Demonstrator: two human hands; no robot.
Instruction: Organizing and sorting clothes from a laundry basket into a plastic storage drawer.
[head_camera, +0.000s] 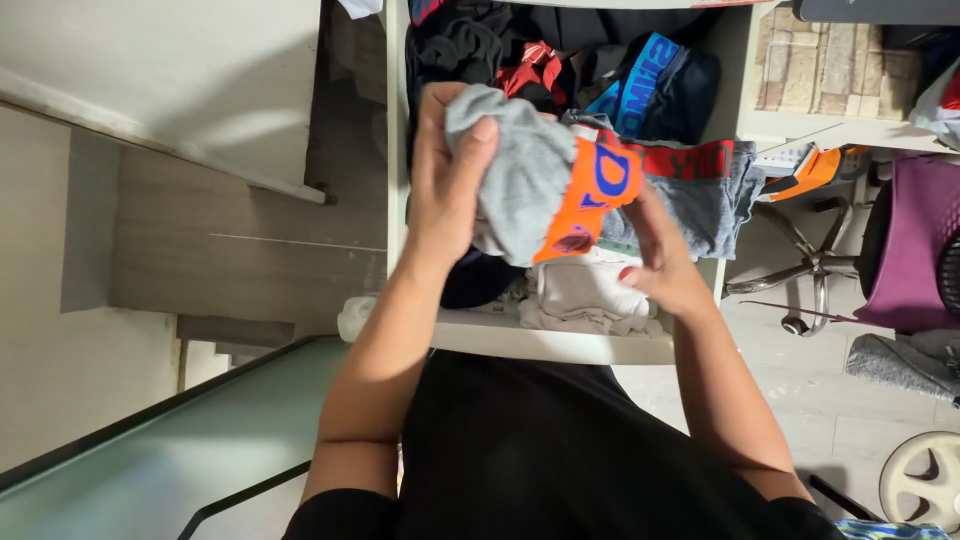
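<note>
Both hands are up over the open drawer (560, 345), working one piece of clothing between them: grey underwear with an orange waistband (540, 185). The left hand (445, 190) is clamped on the grey fabric, thumb pressed over the top of the bundle, which reads as holding the bulk rolled tight so it does not spring loose. The right hand (660, 265) sits lower, fingers curled at the waistband end just below the orange strip; whether it truly pinches the cloth or only steadies it, I cannot tell from this angle. The garment hangs above the drawer's front half, clear of what lies under it. In the drawer itself, a pale folded garment (585, 295) sits against the front edge, a dark one just left of it, and a second grey pair with a red waistband (700, 185) lies along the right edge. Toward the back corner there is a jumble of dark clothes with a bright blue waistband (640, 75) showing. Off to the right of the drawer stands an office chair with a purple seat (910, 250) on the tiled floor.
</note>
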